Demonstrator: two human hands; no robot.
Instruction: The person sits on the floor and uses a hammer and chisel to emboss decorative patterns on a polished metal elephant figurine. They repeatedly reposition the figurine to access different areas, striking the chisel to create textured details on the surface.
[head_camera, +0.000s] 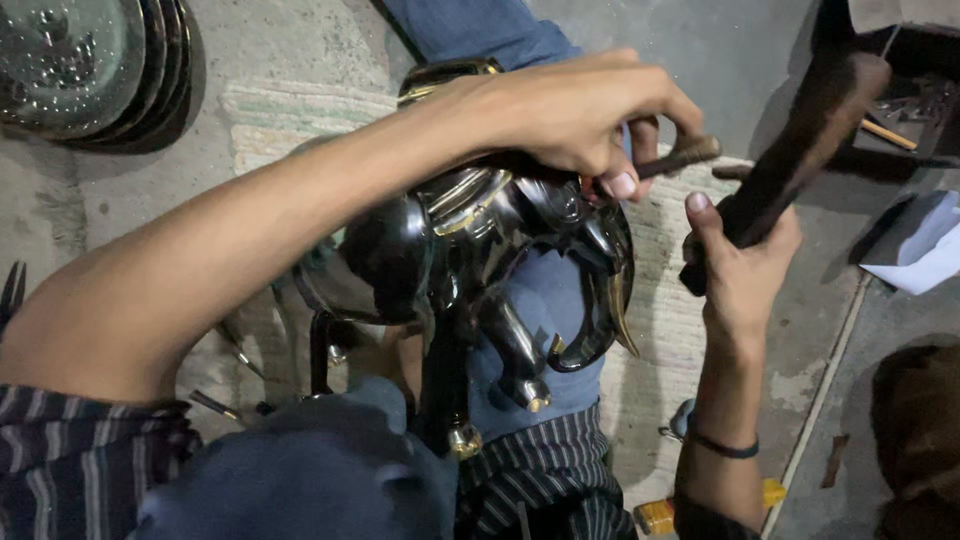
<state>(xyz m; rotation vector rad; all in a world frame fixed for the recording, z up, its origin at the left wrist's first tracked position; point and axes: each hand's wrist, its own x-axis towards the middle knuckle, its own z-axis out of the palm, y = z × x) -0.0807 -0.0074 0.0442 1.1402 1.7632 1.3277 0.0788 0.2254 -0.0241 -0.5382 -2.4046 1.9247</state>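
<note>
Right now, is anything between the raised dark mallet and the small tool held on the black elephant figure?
Nothing visible. The right hand holds the wooden mallet apart from the small tool, which the left hand pinches against the elephant figure; open air lies between.

dark striped short sleeve on left arm, black band on right wrist, blue trousers

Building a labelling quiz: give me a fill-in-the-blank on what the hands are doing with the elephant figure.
1. The glossy black metal elephant figure has trim coloured ____.
2. The left hand pinches a thin metal ____ against the figure.
3. The right hand grips a dark wooden mallet by its ____.
4. The right wrist wears a dark ____.

Missing: gold; punch; handle; band
</note>
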